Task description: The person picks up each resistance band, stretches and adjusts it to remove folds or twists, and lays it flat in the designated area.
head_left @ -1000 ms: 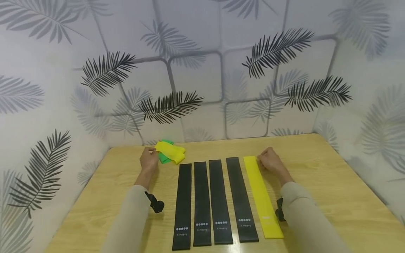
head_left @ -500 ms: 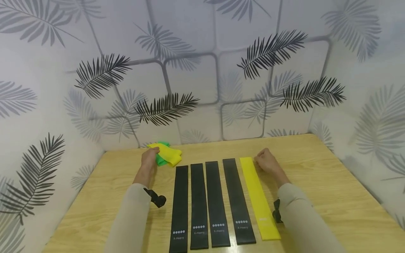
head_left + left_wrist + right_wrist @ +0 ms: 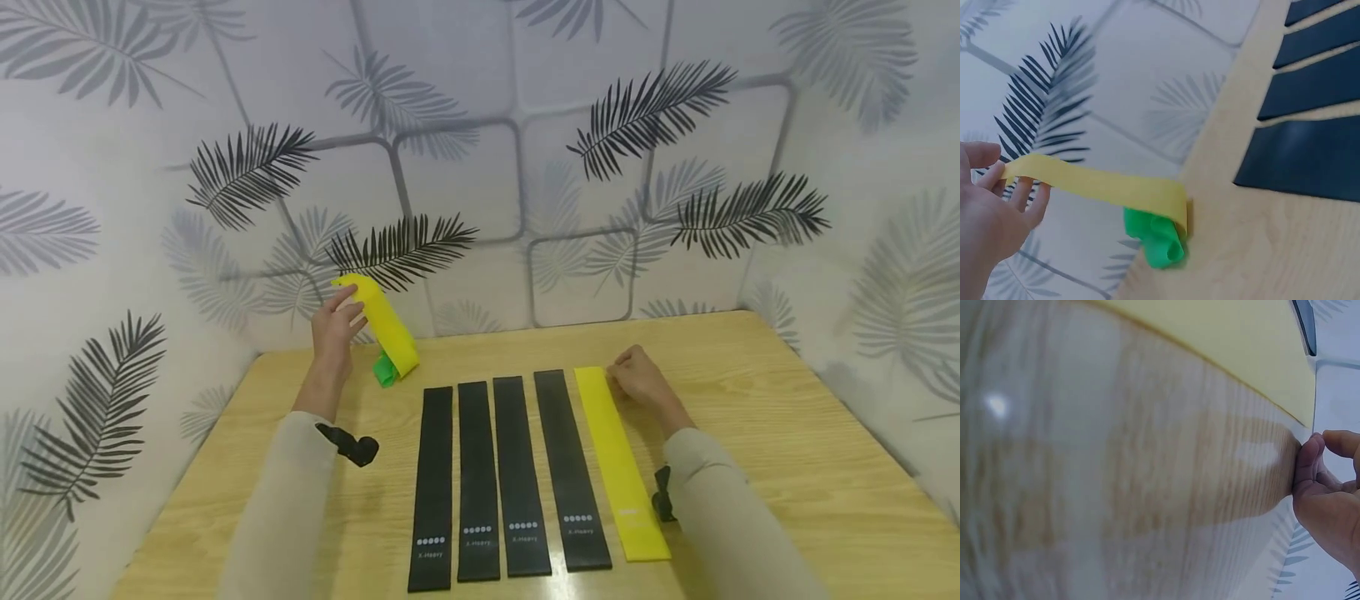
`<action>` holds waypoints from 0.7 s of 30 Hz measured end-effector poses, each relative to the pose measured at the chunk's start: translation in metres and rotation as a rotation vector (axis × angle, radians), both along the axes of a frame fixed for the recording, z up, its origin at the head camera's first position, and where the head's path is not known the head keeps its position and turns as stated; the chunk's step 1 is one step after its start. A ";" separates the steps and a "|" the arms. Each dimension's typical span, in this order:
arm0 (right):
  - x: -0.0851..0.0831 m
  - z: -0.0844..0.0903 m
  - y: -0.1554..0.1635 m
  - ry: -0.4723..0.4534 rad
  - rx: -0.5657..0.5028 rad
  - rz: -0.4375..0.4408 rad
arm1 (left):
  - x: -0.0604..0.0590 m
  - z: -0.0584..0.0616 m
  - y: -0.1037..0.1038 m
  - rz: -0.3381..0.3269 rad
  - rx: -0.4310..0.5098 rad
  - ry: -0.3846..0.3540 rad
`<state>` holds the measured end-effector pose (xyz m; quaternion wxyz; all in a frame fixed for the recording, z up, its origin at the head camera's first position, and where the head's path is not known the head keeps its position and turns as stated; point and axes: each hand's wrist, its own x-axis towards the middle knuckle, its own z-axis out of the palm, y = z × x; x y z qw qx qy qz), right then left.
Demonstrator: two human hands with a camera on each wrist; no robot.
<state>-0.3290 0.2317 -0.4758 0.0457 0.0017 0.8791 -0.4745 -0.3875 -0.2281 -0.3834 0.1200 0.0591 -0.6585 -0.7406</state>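
My left hand (image 3: 332, 333) holds up one end of a yellow resistance band (image 3: 386, 325), gripped between the fingers. The band slopes down right to the table, and a crumpled green band (image 3: 386, 370) lies under its lower end. In the left wrist view the yellow loop (image 3: 1104, 186) runs from the fingertips to the green one (image 3: 1155, 237). Beside the top end of a second, flat yellow band (image 3: 621, 467) rests my right hand (image 3: 643, 385), fingers loosely curled and nothing visible in them. The right wrist view shows that hand (image 3: 1329, 500) just off the flat band's corner (image 3: 1254, 356).
Several flat black bands (image 3: 431, 483) marked X-Heavy lie side by side left of the flat yellow band, on the wooden table (image 3: 780, 433). A wall with printed leaves (image 3: 465, 200) rises behind the table's far edge.
The left hand has lifted the crumpled yellow band's end up and slightly left, stretching it out of the pile. The right hand stays beside the flat yellow band.
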 end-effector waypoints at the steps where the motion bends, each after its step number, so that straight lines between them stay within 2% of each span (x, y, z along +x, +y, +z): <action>1: 0.001 0.000 0.001 0.003 -0.001 0.005 | 0.000 0.006 0.002 0.002 0.007 0.016; 6: 0.000 0.000 0.002 0.016 0.007 0.015 | 0.003 0.029 0.006 0.007 0.014 0.098; 11: -0.001 -0.001 0.001 0.021 0.019 0.008 | 0.005 0.046 0.004 0.041 0.112 0.204; 17: -0.001 0.002 -0.001 0.018 0.024 0.020 | 0.010 0.059 0.004 0.051 0.156 0.317; 21: -0.005 0.007 -0.006 0.001 0.079 0.073 | 0.016 0.064 0.008 0.057 0.101 0.327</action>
